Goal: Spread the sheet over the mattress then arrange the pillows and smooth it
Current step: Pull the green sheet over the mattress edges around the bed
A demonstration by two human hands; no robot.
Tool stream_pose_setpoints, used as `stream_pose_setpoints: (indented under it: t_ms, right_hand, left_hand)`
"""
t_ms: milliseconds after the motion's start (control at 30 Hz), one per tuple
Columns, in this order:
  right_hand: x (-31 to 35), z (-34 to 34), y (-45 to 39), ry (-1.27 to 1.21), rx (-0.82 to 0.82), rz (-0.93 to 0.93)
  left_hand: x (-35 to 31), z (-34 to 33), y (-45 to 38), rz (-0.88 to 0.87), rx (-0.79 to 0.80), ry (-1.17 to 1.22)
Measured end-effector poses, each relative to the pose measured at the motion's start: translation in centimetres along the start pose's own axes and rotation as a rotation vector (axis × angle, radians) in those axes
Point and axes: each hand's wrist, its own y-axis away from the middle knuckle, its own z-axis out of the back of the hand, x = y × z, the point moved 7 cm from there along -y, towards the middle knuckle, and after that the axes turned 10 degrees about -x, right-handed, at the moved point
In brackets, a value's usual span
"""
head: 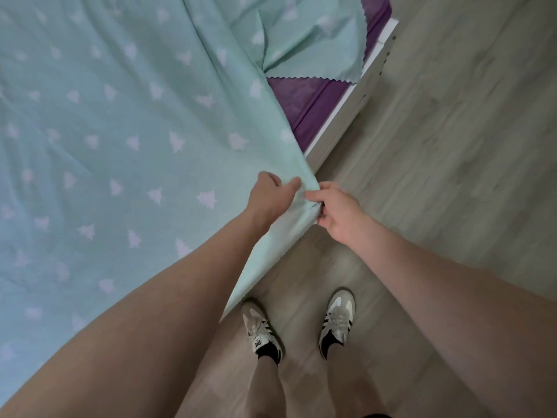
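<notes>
Pale wood floor (422,146) flanks the bed where my left hand (268,194) and right hand (337,212) grip the mint tree-print sheet's (120,131) corner, purple mattress (304,107) bare beyond.

Sheet (120,131) on mattress (301,104), left; floor (452,146) right; both hands at sheet corner.

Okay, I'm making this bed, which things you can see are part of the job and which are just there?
Part of the job:
- mint sheet with white tree print
- purple mattress, still bare along one side
- left hand and right hand, both pinching the sheet's corner

Just there:
- white bed frame
- wood-look floor
- sneakers

No pillows in view.
</notes>
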Motion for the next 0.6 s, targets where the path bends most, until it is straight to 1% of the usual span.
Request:
stream_pose_setpoints:
  t_ms: [67, 133, 200, 267, 333, 400, 500, 600]
  right_hand:
    - [1.2, 0.2, 0.6, 0.125, 0.077, 0.037]
    - [2.0, 0.2, 1.2, 0.211, 0.126, 0.047]
    - [3.5, 1.1, 1.6, 0.27, 0.09, 0.052]
    - [5.3, 2.5, 1.5, 0.316, -0.021, 0.074]
    - [6.9, 3.9, 1.0, 0.352, -0.125, 0.089]
    - [9.4, 4.4, 0.5, 0.353, -0.196, 0.093]
    - [13.2, 4.0, -0.5, 0.343, -0.23, 0.097]
    - [17.4, 3.1, -2.0, 0.39, -0.237, 0.095]
  left_hand:
    - [-2.1, -0.5, -0.2, 0.023, 0.019, -0.057]
    - [-3.4, -1.1, -0.2, -0.053, 0.084, -0.245]
    - [-5.1, -1.6, 0.1, -0.124, 0.139, -0.404]
    - [-6.3, -1.8, 0.4, -0.126, 0.198, -0.47]
    - [-7.3, -1.9, 0.3, -0.107, 0.242, -0.445]
    - [-9.1, -1.5, -0.6, -0.096, 0.262, -0.38]
    - [-12.0, -1.0, -2.9, -0.113, 0.262, -0.31]
    - [-15.4, -0.5, -6.0, -0.125, 0.269, -0.284]
